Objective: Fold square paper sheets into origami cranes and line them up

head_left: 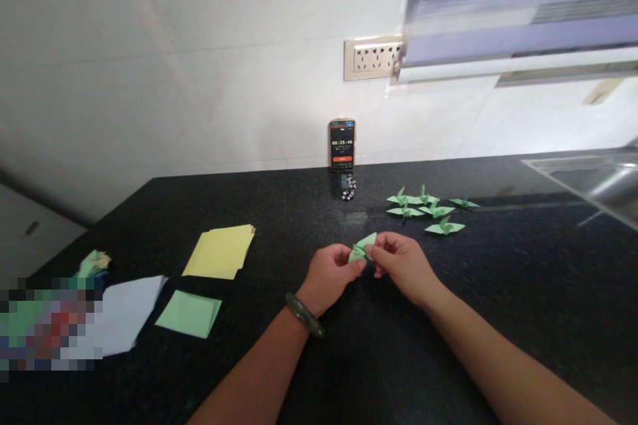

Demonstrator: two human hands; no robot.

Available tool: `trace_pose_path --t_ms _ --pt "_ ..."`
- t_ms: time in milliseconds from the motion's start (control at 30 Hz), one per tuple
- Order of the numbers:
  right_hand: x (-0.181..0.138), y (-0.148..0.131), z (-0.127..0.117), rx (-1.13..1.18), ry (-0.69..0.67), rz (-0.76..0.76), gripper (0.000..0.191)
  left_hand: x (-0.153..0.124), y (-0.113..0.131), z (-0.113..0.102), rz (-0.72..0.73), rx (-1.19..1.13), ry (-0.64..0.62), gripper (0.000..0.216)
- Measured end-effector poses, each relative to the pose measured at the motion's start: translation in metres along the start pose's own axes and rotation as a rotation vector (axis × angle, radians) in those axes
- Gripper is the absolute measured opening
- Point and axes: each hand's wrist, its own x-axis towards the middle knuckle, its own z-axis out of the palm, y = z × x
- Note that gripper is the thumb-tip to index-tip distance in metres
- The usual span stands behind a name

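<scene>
Both hands meet over the middle of a black countertop (379, 358) and pinch a small folded green paper piece (362, 246). My left hand (329, 277), with a dark bangle on its wrist, grips the piece's left side. My right hand (403, 264) pinches its right side. Behind the hands, to the right, several finished green paper cranes (427, 209) stand in a cluster on the counter.
A yellow paper stack (219, 251), a green paper stack (189, 313) and white sheets (127, 312) lie at the left. A phone (341, 144) showing a timer leans on the wall, with a beaded band (348, 188) in front. A steel sink (593, 179) is at the right.
</scene>
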Motion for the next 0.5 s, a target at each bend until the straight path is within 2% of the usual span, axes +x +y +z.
trace_pose_path --t_ms 233,500 --pt "0.0007 0.0016 -0.0007 -0.018 0.074 -0.002 0.021 -0.0021 0.0058 0.0001 0.026 0.077 0.023 0.023" --pt "-0.0001 -0.0001 0.0 -0.074 0.119 0.023 0.022 -0.0034 0.0051 0.0001 0.004 0.054 0.013 0.022"
